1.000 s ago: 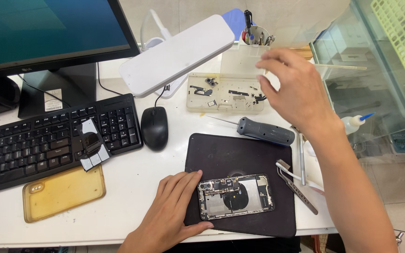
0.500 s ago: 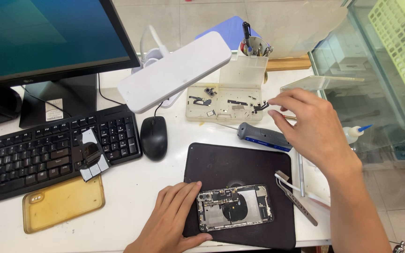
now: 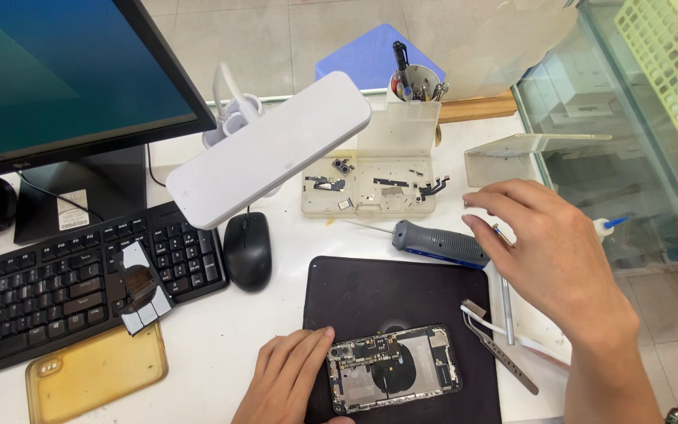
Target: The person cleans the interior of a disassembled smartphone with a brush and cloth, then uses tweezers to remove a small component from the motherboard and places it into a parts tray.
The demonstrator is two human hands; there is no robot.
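Moved down from the parts tray (image 3: 370,188), our right hand (image 3: 555,255) now hovers just right of the screwdriver (image 3: 439,243), its grip loosely spread and holding nothing we can make out. We work at a white worktop (image 3: 276,322), where a dark monitor (image 3: 56,78) fills the left corner above a black keyboard (image 3: 56,286). A white lamp head (image 3: 268,149) slants across the middle, over a black mouse (image 3: 248,250). Nearer us lies a dark mat (image 3: 402,298), and on it the opened phone (image 3: 392,369), its innards facing up. Our left hand (image 3: 284,381) rests flat at the phone's left end, fingers together, touching its edge without pinching it. A yellow phone case (image 3: 96,373) lies at lower left. Right of the mat sit tweezers (image 3: 504,353) and a thin metal tool (image 3: 505,310). A pen cup (image 3: 413,82) stands behind the tray.
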